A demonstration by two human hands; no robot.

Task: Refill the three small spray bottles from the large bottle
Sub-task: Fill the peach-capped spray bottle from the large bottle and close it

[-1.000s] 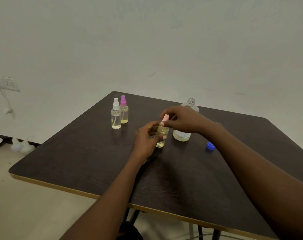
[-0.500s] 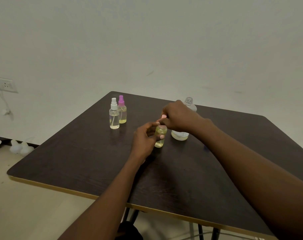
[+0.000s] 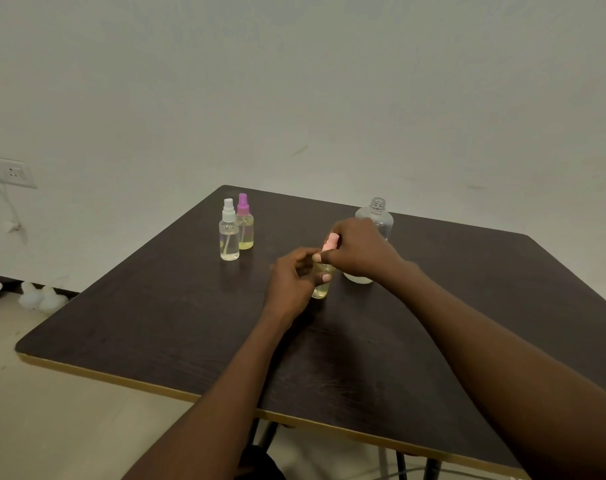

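Near the middle of the dark table [image 3: 156,323], our left hand [image 3: 291,282] grips the small pink-capped spray bottle [image 3: 321,282] upright; our right hand [image 3: 358,251] pinches its pink cap [image 3: 330,241]; behind stands the uncapped large bottle [image 3: 376,216]; white-capped [image 3: 229,233] and purple-capped [image 3: 244,225] bottles touch farther left.

The hands [image 3: 329,268] cover most of the small bottle [image 3: 320,291] and the big bottle's [image 3: 376,218] lower half. The desk's [image 3: 156,323] right side and near corner run out of frame.
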